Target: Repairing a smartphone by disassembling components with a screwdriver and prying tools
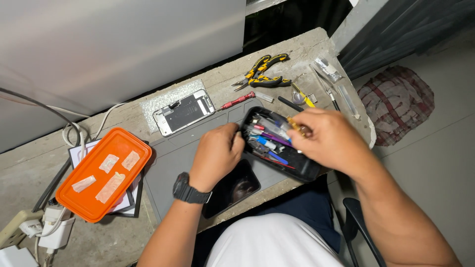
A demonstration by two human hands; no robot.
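Note:
A black tool case (302, 168) lies open on a grey work mat (170, 158), filled with several small tools with blue, purple and red handles. My left hand (216, 154), with a black watch on the wrist, rests at the case's left rim with curled fingers. My right hand (329, 141) reaches over the case and pinches a small tool with a gold knurled handle (296, 126). A dark phone (232, 189) lies face up on the mat under my left wrist. An opened phone body (184, 111) sits beyond the mat.
An orange tray (104, 173) with taped strips lies at the left, over papers. Yellow-black pliers (262, 74), a red screwdriver (237, 101), tweezers and small tools lie at the far right. Cables and a power strip (29, 227) sit at the left edge. A black chair arm (358, 230) is at the lower right.

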